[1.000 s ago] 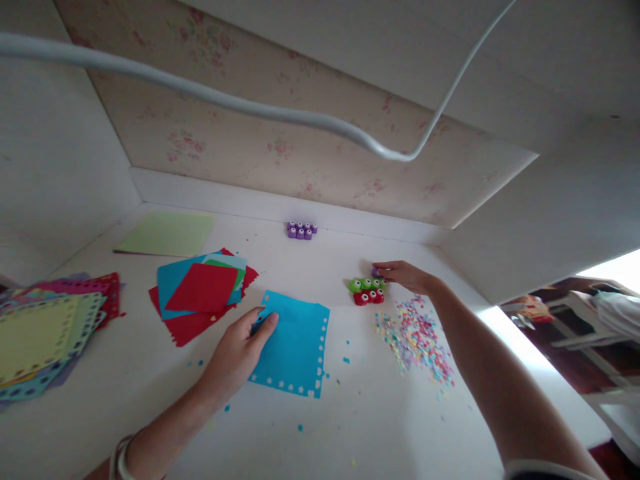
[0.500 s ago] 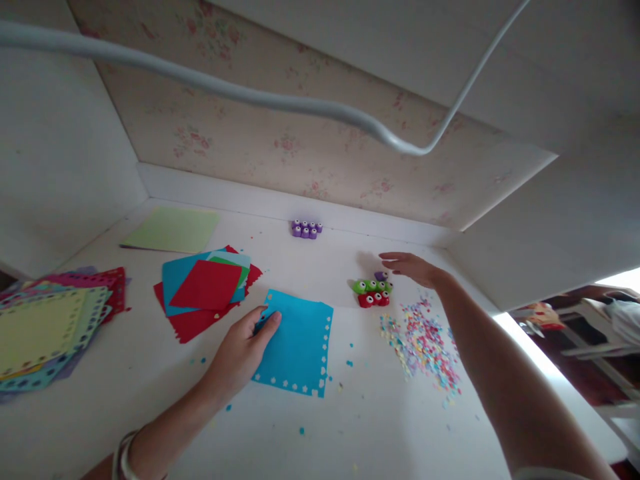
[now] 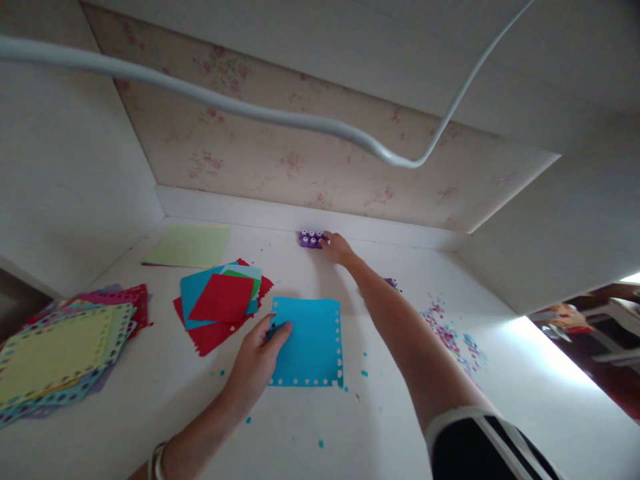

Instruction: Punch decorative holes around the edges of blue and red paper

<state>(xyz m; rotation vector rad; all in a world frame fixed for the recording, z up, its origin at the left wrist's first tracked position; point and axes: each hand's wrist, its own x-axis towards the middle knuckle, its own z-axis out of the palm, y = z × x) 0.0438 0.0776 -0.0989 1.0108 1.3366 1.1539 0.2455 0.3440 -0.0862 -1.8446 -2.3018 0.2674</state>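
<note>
Head view: R hand [image 3: 337, 248] is now up at upper ctr of frame, fingers at the right end of the purple punches [image 3: 306, 240] by the back wall; 0.5 s ago it hung at ctr right, just above the green & red punches. Thumb & fingers close together there, but can't tell if they grip one or only touch. The R forearm now crosses ctr right & hides the green & red group almost fully; only a bit of purple punch [image 3: 391, 283] shows past it, and part of the confetti [image 3: 453, 337] is covered too. L hand [image 3: 257, 357] same as before: thumb on top, pinching the left edge of the blue sheet [image 3: 310, 343], lower ctr, holes along its right & bottom edges. Sheet sits a touch squarer in frame now. Red/blue paper pile [image 3: 223, 298], left of ctr, & punched sheets [image 3: 55, 350], lower left, look unchanged apart from a slight view shift.
</note>
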